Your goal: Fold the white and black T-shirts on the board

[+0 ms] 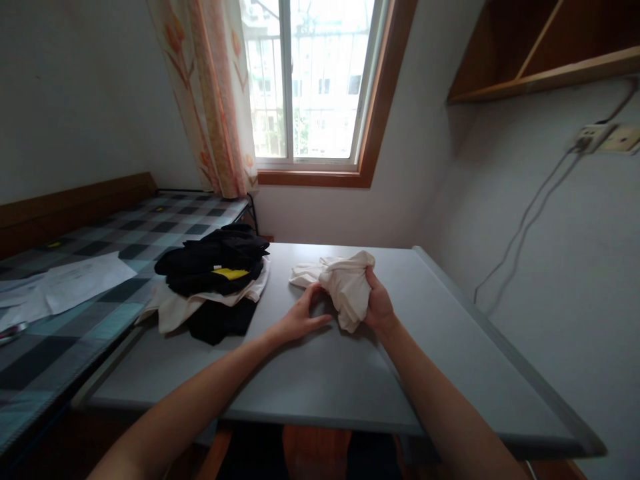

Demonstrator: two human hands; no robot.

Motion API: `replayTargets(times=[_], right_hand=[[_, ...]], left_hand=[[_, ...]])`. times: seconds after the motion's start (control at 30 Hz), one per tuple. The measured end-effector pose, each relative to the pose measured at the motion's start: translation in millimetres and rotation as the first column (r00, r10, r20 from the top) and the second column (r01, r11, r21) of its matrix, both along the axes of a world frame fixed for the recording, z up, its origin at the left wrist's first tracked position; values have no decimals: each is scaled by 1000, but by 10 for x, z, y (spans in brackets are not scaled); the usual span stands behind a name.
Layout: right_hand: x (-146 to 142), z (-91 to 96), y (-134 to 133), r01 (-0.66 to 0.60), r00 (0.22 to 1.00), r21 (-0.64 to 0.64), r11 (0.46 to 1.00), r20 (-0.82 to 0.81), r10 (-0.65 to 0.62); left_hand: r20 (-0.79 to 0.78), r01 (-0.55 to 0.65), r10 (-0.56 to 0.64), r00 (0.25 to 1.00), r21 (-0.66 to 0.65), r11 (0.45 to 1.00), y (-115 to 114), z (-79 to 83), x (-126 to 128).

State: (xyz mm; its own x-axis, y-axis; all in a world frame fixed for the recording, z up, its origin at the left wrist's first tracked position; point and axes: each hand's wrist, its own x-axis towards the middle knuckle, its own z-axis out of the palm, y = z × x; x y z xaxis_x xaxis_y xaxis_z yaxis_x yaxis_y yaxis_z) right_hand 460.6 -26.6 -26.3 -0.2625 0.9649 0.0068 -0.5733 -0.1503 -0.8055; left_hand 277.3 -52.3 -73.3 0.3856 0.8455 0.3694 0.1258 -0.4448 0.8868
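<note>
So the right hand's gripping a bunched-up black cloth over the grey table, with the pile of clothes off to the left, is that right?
Not quite: the head view shows the cloth in the right hand is cream, not black. The rest holds: it is bunched up over the grey table, with the pile of clothes to the left.

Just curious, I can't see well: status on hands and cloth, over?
Right hand gripping bunched cream cloth. Left hand open at its lower edge. Dark clothes pile to the left, apart.
</note>
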Motion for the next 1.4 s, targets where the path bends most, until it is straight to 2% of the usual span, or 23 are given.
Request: replayTargets(times=[0.07, 0.17, 0.27, 0.33, 0.43, 0.5, 0.57, 0.63, 0.73, 0.8, 0.87, 0.9, 0.97, 1.0, 1.03, 1.07, 1.1, 1.17, 1.23, 1.27, 1.33, 1.4], right_hand=[[-51, 29, -51, -35, 999, 14, 999, 36, 35], [-190, 17, -112, -81, 988, 40, 996, 133, 75], [-231, -13, -84, -63, 978, 110, 992, 207, 39], [-136, -38, 17, 16, 974, 181, 983, 219, -56], [128, -120, 255, 231, 942, 247, 941, 184, -279], [296, -209, 414, 409, 883, 215, 887, 150, -444], [404, -305, 531, 538, 817, 157, 828, 142, -558], [456, -381, 600, 600, 776, 125, 790, 150, -613], [517, -423, 649, 681, 712, 94, 726, 142, -687], [600, -410, 669, 763, 623, 106, 638, 147, -769], [717, -384, 677, 831, 489, 187, 523, 203, -849], [778, -368, 671, 854, 399, 250, 456, 249, -883], [878, -336, 637, 843, 166, 433, 318, 354, -920], [908, -319, 610, 795, 38, 545, 265, 392, -919], [921, -304, 581, 715, -71, 656, 240, 410, -909], [918, -291, 552, 611, -143, 752, 248, 413, -899], [899, -283, 527, 495, -171, 821, 285, 413, -895], [825, -291, 495, 275, -117, 876, 396, 440, -891], [732, -336, 489, 100, -36, 859, 502, 507, -861], [688, -370, 492, 40, -20, 835, 549, 550, -835], [625, -448, 503, -39, -24, 770, 637, 636, -771], [602, -519, 510, -85, -42, 711, 698, 697, -716]], left_hand=[[43, -69, 69, 997, -16, 998, 45, -57, 28], [39, -140, 145, 989, -112, 984, 108, -122, 65], [-13, -170, 170, 985, -134, 976, 155, -103, 28], [-16, -202, 202, 979, -91, 975, 175, -39, -48], [-37, -305, 304, 952, -17, 952, 196, 103, -193], [-51, -393, 393, 918, 23, 919, 207, 197, -279], [-46, -450, 451, 891, 41, 892, 216, 269, -341], [-78, -440, 441, 894, 36, 897, 227, 302, -383], [-204, -296, 288, 936, -10, 955, 256, 277, -435], [-245, -198, 183, 952, -36, 980, 283, 227, -470], [-246, -161, 157, 957, 1, 987, 306, 177, -500], [-245, -176, 181, 952, 44, 983, 314, 158, -511], [-271, -255, 283, 920, 133, 958, 318, 141, -523], [-300, -307, 344, 890, 164, 937, 315, 140, -527], [-344, -348, 391, 854, 181, 920, 309, 143, -529], [-399, -373, 416, 817, 185, 909, 302, 148, -531], [-459, -378, 417, 784, 178, 908, 293, 153, -532], [-550, -356, 383, 742, 160, 921, 275, 157, -534], [-585, -340, 363, 725, 154, 928, 260, 155, -531], [-585, -341, 369, 723, 162, 926, 254, 152, -527], [-572, -348, 395, 719, 197, 917, 246, 144, -514], [-558, -353, 421, 715, 233, 906, 242, 127, -495]])
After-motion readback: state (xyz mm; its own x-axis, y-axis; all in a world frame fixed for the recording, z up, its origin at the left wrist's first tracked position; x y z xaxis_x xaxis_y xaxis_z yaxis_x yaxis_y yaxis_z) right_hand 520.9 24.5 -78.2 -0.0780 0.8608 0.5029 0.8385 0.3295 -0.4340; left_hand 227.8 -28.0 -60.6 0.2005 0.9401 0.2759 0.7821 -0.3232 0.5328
